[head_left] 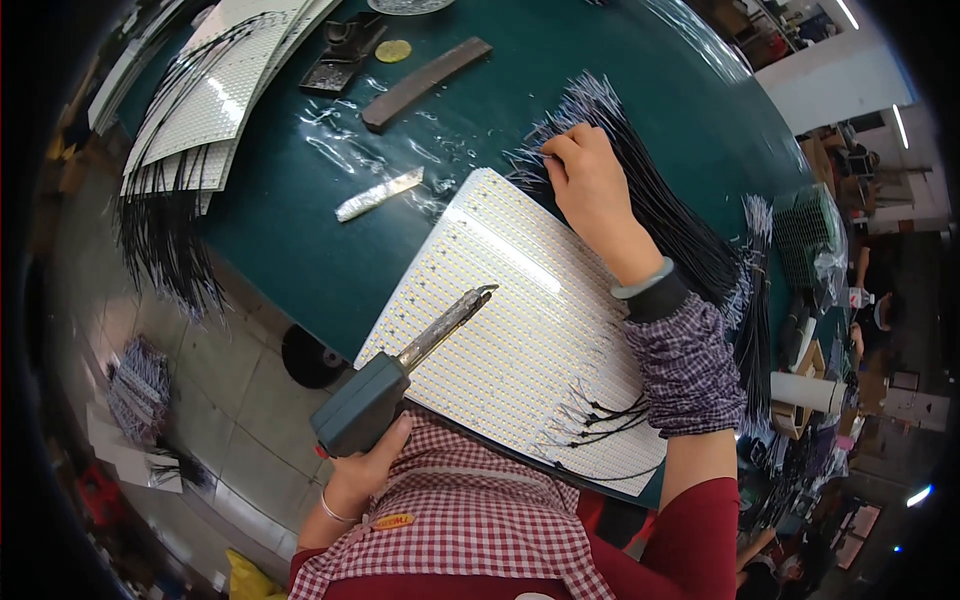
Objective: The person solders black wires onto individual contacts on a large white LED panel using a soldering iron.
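Note:
My left hand (368,472) is wrapped round the grip of a dark green soldering gun (362,402). The gun's metal tip points up and right over a white LED board (500,340) lying tilted at the table edge before me. Past the board's upper right side, my right hand (592,190) has its thumb and finger pinched at the stripped pale ends of a bundle of black wires (665,190). Which wire ends lie between the fingers is too small to tell. Several short black wires (610,425) rest on the board's lower right part.
On the green table (290,245) are a silvery solder bar (380,194), a dark flat bar (428,82), a black holder (343,60) and a yellow disc (393,50). Stacked boards (205,95) with hanging wires stand at left. More wire bundles (757,300) lie at right.

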Tool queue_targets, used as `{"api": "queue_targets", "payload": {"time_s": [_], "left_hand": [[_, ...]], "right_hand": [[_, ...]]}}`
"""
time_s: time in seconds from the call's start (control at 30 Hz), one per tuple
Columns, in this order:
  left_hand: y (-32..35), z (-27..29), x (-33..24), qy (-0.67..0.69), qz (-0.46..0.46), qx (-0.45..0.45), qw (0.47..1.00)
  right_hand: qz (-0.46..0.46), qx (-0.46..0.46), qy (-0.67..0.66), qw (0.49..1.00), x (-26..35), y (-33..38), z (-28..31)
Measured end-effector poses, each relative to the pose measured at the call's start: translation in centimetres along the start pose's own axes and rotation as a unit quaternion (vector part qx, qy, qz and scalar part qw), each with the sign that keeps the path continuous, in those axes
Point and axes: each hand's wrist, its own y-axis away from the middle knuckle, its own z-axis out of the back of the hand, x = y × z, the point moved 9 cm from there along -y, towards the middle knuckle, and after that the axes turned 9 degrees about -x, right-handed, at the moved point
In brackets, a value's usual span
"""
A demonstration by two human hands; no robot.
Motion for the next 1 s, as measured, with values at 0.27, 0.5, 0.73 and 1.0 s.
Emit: {"api": "queue_targets", "payload": {"time_s": [0.27,0.5,0.73,1.0], "left_hand": [[-0.3,1.1,0.0,0.011,0.011,-0.032,0.999],[0.2,0.4,-0.3,0.025,-0.001,-0.004,1.0],[0.9,0.3,-0.7,0.012,-0.022,-0.004,1.0],[0.9,-3.0,0.0,0.012,-0.006,0.084,0.996]], "right_hand": [[0.065,-0.007,0.177,0.982,0.6,-0.6,-2.9],[0.07,0.011,0.18,0.981,0.8,0.0,-2.0],[-0.21,0.042,-0.16,0.964,2.3,3.8,5.8],[-0.431,0.098,-0.382,0.811,3.2,15.0,10.2]]}}
